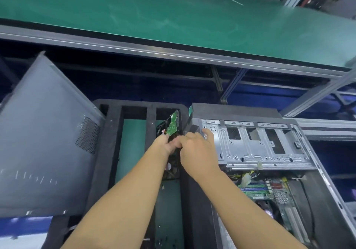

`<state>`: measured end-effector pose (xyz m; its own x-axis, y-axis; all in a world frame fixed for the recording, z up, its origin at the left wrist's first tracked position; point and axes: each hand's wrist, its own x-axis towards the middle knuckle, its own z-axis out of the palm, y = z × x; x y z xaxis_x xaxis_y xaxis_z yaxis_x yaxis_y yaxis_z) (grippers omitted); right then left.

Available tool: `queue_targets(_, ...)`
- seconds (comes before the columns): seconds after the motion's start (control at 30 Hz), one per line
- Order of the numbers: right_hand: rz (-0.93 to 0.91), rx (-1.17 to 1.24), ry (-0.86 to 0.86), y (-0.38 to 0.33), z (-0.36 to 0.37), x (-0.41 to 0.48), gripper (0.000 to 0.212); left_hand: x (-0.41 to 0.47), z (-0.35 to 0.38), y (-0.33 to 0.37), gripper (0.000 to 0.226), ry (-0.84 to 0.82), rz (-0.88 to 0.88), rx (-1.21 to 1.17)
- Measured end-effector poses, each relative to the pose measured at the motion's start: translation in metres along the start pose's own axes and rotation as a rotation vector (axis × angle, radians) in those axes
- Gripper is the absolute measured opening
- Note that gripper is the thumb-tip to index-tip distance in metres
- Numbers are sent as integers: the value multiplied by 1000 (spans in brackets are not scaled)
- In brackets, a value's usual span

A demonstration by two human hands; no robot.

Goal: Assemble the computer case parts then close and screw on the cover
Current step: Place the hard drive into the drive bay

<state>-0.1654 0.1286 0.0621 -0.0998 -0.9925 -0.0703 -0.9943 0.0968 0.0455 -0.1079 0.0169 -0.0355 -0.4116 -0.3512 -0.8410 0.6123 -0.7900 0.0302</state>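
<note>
Hard drive (173, 124) stands on edge in the far right slot of the foam tray (112, 133), its long axis pointing toward the tray's far edge. We note the left hand (166, 144) is nearer, fingers curled round the drive's near end. Right hand (196, 148) is just beside it, one digit touching the drive cage (250, 148). We cannot tell its grip, the other fingers being hidden. We judge the cage lies rightward of the drive.
</note>
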Motion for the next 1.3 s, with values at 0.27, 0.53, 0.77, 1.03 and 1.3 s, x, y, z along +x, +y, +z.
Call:
queue_targets(0.27,208,681,310,-1,-17,-15,36,-75,-8,-5,32,-177,117,107)
queue_targets(0.53,564,1507,124,6,-51,-34,73,-155,-13,-28,16,-243,429,444)
queue_targets(0.77,742,2034,230,74,-47,-98,31,-190,18,-101,19,-301,613,934)
queue_targets(1.03,858,2255,322,157,-24,-172,53,-179,46,-203,13,-303,556,1207)
queue_targets(1.3,971,2287,300,197,-7,-230,23,-160,50,-276,10,-211,389,1214)
